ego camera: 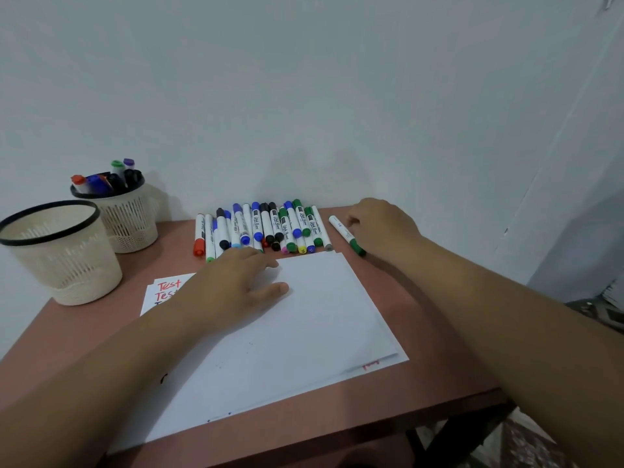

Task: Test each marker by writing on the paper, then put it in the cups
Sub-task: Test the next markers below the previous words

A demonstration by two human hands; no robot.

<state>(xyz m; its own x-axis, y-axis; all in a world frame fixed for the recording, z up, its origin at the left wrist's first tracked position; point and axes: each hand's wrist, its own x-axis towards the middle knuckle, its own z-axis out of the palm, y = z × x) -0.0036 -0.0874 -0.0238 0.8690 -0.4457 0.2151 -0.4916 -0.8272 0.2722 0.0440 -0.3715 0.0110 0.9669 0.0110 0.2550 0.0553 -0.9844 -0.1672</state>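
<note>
A blank white sheet of paper (pixel 314 325) lies on the brown table (pixel 439 332), on top of other sheets. My left hand (pixel 233 285) rests flat on the sheet's far left part, fingers straight. A row of several capped markers (pixel 260 228) lies by the wall. Set apart to their right is a white marker with a green cap (pixel 346 235). My right hand (pixel 381 224) curls its fingers round that marker's barrel on the table. Two beige mesh cups stand at the left: the near cup (pixel 64 261) shows nothing inside, the far cup (pixel 130 214) holds several markers.
A sheet with red "Test" writing (pixel 169 288) sticks out from under my left forearm. The wall runs right behind the marker row. The table's right edge (pixel 479 349) and front edge are close to the paper.
</note>
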